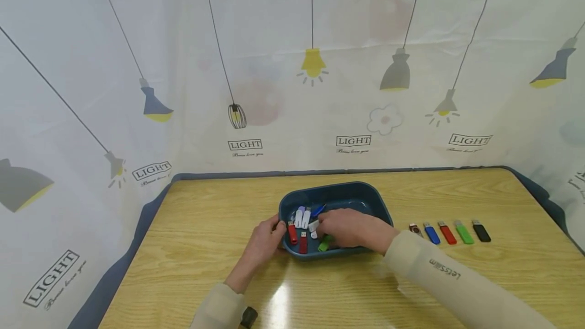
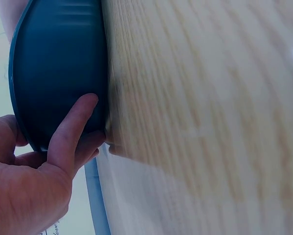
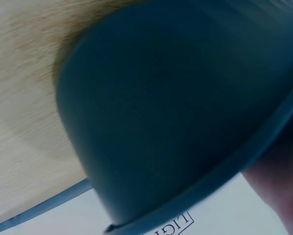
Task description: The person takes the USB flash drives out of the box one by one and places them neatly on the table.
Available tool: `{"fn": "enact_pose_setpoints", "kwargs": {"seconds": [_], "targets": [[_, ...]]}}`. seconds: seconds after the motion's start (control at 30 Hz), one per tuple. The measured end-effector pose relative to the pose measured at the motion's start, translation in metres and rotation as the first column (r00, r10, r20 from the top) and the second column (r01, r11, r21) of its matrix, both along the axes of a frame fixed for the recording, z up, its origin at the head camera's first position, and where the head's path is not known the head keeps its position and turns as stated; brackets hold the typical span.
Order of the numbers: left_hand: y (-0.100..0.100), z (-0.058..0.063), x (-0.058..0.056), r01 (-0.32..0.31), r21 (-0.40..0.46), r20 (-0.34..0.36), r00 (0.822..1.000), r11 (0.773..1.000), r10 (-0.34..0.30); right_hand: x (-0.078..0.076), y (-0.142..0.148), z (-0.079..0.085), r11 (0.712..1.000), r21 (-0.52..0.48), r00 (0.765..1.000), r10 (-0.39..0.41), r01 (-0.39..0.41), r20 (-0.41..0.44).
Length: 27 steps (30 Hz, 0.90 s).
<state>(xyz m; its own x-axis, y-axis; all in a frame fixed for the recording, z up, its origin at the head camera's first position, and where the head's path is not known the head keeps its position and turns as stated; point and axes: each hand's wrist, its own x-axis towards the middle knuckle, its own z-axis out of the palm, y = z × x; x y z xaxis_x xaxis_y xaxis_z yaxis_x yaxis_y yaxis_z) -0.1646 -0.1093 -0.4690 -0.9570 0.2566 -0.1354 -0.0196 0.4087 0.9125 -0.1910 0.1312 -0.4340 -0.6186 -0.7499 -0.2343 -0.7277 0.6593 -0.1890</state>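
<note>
left hand [image 1: 264,239] grips the left end of a dark blue rounded plastic bin [image 1: 354,199], right hand [image 1: 346,227] inside among white, red and green USB sticks [image 1: 305,219], cannot tell if it pinches one, row of five coloured USB sticks [image 1: 448,233] right on yellowish wooden table [image 1: 201,263]

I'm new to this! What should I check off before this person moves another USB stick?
1. Bin opening facing up: ok.
2. Left-hand grip on the bin: ok, holding its left end.
3. Right-hand grip firm on one stick: cannot tell, since its fingertips are partly hidden inside the bin.
4. Row of five sticks spaced apart: ok, on the table to the bin's right.
5. All sticks out of the bin: not ok, red sticks and white sticks lie inside.
</note>
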Motion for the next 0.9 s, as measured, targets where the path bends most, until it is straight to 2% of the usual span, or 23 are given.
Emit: {"fn": "enact_pose_setpoints", "kwargs": {"seconds": [0.23, 0.4, 0.5, 0.7, 0.9], "targets": [[0.000, 0.000, 0.001, 0.008, 0.014, 0.006, 1.000, 1.000, -0.008, 0.001, 0.014, 0.001, 0.995, 0.053, 0.995, -0.084, 0.087, -0.058], [0.000, 0.000, 0.001, 0.002, 0.029, 0.019, 1.000, 1.000, -0.002, 0.002, 0.024, 0.000, 0.989, 0.044, 0.988, -0.136, 0.140, -0.072], [0.000, 0.001, 0.001, -0.001, 0.019, 0.018, 1.000, 1.000, 0.000, 0.001, 0.026, -0.001, 0.990, 0.019, 0.988, -0.142, 0.143, -0.062], [0.000, 0.002, 0.001, -0.010, -0.010, 0.016, 1.000, 1.000, 0.010, 0.002, 0.026, -0.002, 0.994, -0.037, 0.994, -0.104, 0.103, -0.025], [0.000, 0.000, 0.000, -0.003, 0.002, 0.023, 1.000, 1.000, 0.003, -0.001, 0.025, -0.005, 0.995, -0.060, 0.996, -0.081, 0.082, 0.025]]}}
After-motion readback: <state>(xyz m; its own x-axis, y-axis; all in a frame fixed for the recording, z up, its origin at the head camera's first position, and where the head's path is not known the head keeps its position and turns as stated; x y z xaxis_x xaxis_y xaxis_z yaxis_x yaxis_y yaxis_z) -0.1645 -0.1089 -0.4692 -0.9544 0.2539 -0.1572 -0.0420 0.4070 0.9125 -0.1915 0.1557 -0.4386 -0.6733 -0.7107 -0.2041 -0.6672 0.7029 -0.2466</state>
